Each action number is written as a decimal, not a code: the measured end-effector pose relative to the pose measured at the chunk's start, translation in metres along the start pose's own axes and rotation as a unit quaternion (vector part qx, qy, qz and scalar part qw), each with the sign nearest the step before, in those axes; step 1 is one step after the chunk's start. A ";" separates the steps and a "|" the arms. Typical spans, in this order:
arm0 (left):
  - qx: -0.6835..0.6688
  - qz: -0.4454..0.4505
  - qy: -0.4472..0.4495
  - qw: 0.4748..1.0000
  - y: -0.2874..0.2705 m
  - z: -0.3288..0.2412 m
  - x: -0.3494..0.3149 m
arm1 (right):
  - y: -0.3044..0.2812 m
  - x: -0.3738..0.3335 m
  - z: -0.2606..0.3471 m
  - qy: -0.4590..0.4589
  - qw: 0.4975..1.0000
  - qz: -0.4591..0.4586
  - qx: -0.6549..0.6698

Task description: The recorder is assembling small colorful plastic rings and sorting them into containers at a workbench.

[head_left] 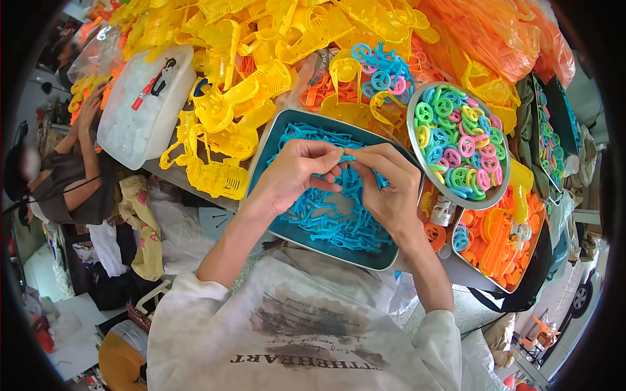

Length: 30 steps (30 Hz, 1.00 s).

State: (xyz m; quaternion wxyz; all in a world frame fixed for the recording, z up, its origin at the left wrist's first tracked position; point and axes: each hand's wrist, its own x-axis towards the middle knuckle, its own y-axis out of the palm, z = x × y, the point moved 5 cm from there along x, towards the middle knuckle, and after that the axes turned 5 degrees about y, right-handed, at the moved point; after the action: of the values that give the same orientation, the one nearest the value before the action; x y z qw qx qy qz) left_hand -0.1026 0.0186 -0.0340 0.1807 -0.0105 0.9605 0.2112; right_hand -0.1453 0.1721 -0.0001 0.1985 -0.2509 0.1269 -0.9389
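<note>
My left hand (301, 171) and my right hand (390, 186) meet over a teal rectangular tray (266, 148). Between their fingertips is a small blue plastic piece (348, 158), pinched from both sides. Its full shape is hidden by the fingers. Beneath the hands, the tray holds many thin blue plastic pieces (332, 225), tangled together. A round metal bowl (475, 203) of small multicoloured plastic wheels (466, 144) stands just right of my right hand.
Yellow plastic parts (228, 111) pile up behind and left of the tray. A translucent white tub (124, 140) carries a red-and-black tool (155, 85). Orange parts (499, 251) fill a tray at right. Blue pieces with wheels (381, 75) lie behind. Another person (68, 176) is at far left.
</note>
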 end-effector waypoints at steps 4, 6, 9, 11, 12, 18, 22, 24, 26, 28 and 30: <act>-0.045 0.032 -0.012 0.998 -0.006 0.001 -0.002 | 0.002 0.003 -0.001 0.027 0.999 0.004 0.040; -0.007 0.023 0.018 1.000 -0.004 0.001 -0.005 | 0.002 0.003 -0.008 0.066 0.995 0.038 0.067; 0.114 -0.038 -0.027 0.992 0.001 -0.007 -0.011 | 0.001 0.002 -0.017 0.105 0.989 0.046 0.092; 0.312 -0.079 0.126 0.938 -0.001 0.007 -0.019 | 0.001 0.003 -0.022 0.120 0.986 0.044 0.111; 0.488 -0.117 0.271 0.821 0.010 0.002 -0.033 | 0.002 0.004 -0.024 0.121 0.986 0.043 0.110; 0.639 0.030 0.242 0.729 0.040 0.030 -0.041 | 0.004 0.004 -0.025 0.142 0.983 0.054 0.106; 0.695 0.024 0.207 0.689 0.040 0.034 -0.041 | 0.006 0.003 -0.026 0.131 0.984 0.047 0.109; 0.695 0.023 0.202 0.690 0.038 0.035 -0.039 | 0.006 0.003 -0.027 0.132 0.984 0.047 0.113; 0.641 0.015 0.222 0.735 0.034 0.028 -0.038 | 0.005 0.004 -0.029 0.133 0.985 0.042 0.105; 0.532 -0.031 0.162 0.831 0.028 0.015 -0.043 | 0.002 0.004 -0.030 0.136 0.986 0.038 0.089; 0.412 -0.078 0.098 0.903 0.013 0.009 -0.045 | 0.002 0.003 -0.031 0.137 0.987 0.034 0.077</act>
State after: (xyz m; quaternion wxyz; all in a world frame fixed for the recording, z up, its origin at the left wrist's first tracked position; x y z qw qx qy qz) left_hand -0.0584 0.0319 -0.0203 0.0902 -0.0306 0.9709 -0.2197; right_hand -0.1638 0.1735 -0.0253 0.2301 -0.0988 0.0888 -0.9641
